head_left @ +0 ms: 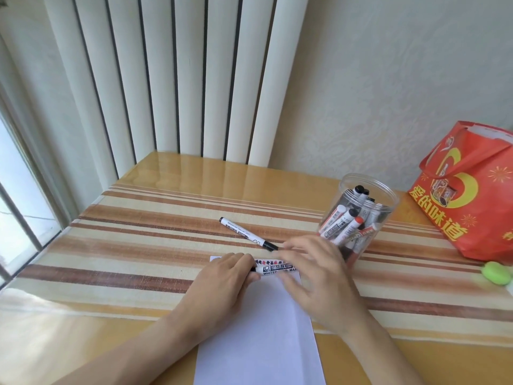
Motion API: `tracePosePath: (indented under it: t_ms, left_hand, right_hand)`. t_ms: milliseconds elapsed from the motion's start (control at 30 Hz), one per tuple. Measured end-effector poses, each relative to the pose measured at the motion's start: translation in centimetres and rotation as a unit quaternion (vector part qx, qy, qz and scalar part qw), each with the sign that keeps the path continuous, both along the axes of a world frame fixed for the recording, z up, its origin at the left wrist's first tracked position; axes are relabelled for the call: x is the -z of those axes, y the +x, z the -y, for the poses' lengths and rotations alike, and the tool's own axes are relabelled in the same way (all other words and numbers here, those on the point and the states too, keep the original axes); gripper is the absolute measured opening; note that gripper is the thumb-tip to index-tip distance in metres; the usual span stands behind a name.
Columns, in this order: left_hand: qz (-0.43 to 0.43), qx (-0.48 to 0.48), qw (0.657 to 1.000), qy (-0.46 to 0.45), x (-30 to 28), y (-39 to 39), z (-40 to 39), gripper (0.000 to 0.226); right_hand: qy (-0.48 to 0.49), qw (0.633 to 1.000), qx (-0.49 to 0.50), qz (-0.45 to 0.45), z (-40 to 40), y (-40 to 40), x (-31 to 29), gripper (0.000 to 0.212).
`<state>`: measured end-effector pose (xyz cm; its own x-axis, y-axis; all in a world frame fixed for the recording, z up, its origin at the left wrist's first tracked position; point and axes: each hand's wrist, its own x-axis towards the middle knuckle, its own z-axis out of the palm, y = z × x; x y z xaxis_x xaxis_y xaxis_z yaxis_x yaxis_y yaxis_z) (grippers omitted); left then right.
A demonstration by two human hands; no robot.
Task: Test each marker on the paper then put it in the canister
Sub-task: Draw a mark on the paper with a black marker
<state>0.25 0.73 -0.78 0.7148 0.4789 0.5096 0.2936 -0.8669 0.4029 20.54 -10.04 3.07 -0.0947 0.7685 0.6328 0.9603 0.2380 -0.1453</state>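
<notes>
A: How far along would you say this is?

B: Well on, I'd judge. The clear canister near the right side of the tabletop already holds a good cluster of markers, black-capped and red-capped, standing at a lean. Outside it I see only two — the whiteboard marker in the hands, and a slim black pen-style marker lying loose on the striped cloth just beyond the paper.

A: Has the one in hand been tested?

B: I can't find any mark on the paper; the visible part of the sheet looks blank. So its test seems not yet done, and the slim marker is untouched.

A: And the hands?

B: The left hand is curled round the marker's left end, where a black tip or cap just shows. The right hand covers the other end, fingers bent over it and blurred — it appears to grip the barrel, likely pulling the cap apart or pressing it on; which, I can't tell.

A: What does the marker look like?

B: A fat white barrel with bold black printing and a row of small red and black symbols, held level across the top edge of the paper.
</notes>
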Motion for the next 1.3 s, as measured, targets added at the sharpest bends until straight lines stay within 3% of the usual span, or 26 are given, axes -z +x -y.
tracePosePath:
  t_ms: [100, 267, 333, 433, 533, 633, 733, 800, 867, 900, 933, 1033, 1100, 1233, 1300]
  left_hand:
    - [-0.003, 0.012, 1.000, 0.022, -0.1, 0.2, 0.4, 0.025]
    - [-0.001, 0.024, 0.998, 0.057, -0.8, 0.0, 0.3, 0.020]
    - [-0.013, 0.014, 0.997, 0.081, -1.0, -0.2, -0.2, 0.020]
    - [-0.017, -0.001, 0.997, 0.081, -1.4, -0.8, -0.7, 0.026]
    - [-0.029, 0.030, 0.998, 0.051, -1.9, -1.0, -0.2, 0.024]
    - [-0.074, 0.088, 0.993, 0.038, -1.7, -0.8, 0.5, 0.009]
    - [-0.116, 0.145, 0.982, 0.045, -1.1, -0.8, 0.7, 0.005]
    - [-0.132, 0.170, 0.976, 0.042, -0.8, -0.9, 0.7, 0.009]
    - [-0.145, 0.183, 0.972, 0.035, -0.5, -0.8, 0.7, 0.017]
    - [-0.153, 0.185, 0.970, 0.031, -0.4, -0.7, 0.6, 0.021]
    - [-0.162, 0.185, 0.969, 0.026, -0.4, -0.7, 0.6, 0.028]
    - [-0.183, 0.192, 0.964, 0.016, -0.9, -0.7, 0.6, 0.046]
    - [-0.197, 0.191, 0.961, 0.018, -1.3, -0.8, 0.7, 0.056]
    - [-0.201, 0.189, 0.961, 0.031, -1.4, -0.9, 0.9, 0.056]
    - [-0.210, 0.192, 0.958, 0.037, -1.2, -0.8, 0.9, 0.058]
  right_hand:
    - [-0.033, 0.996, 0.001, 0.085, -0.2, -2.5, 1.3, 0.016]
    - [-0.026, 0.993, 0.034, 0.111, -0.1, -3.2, 1.4, 0.032]
    - [-0.079, 0.994, 0.029, 0.063, 0.3, -2.6, 1.2, 0.037]
    - [-0.099, 0.994, 0.037, 0.006, 0.7, -0.9, 0.9, 0.028]
    - [-0.122, 0.975, 0.036, -0.184, 0.6, 0.2, 0.4, 0.017]
    - [-0.130, 0.926, 0.005, -0.354, 0.5, 0.3, 0.1, 0.025]
    - [-0.118, 0.880, -0.053, -0.458, 0.5, 0.3, -0.5, 0.029]
    - [-0.126, 0.806, -0.092, -0.571, 0.5, 0.4, -1.0, 0.019]
    - [-0.144, 0.698, -0.121, -0.691, 0.5, 0.5, -1.2, 0.027]
    - [-0.149, 0.677, -0.125, -0.710, 0.5, 0.5, -1.0, 0.033]
    - [-0.154, 0.681, -0.121, -0.706, 0.4, 0.6, -0.8, 0.036]
    - [-0.148, 0.759, -0.061, -0.631, 0.0, 0.4, 0.1, 0.033]
    - [-0.127, 0.791, -0.018, -0.599, -0.3, 0.2, 0.8, 0.032]
    - [-0.128, 0.793, 0.027, -0.595, -0.6, 0.5, 1.4, 0.007]
    - [-0.142, 0.806, 0.039, -0.573, -0.7, 0.7, 1.5, 0.007]
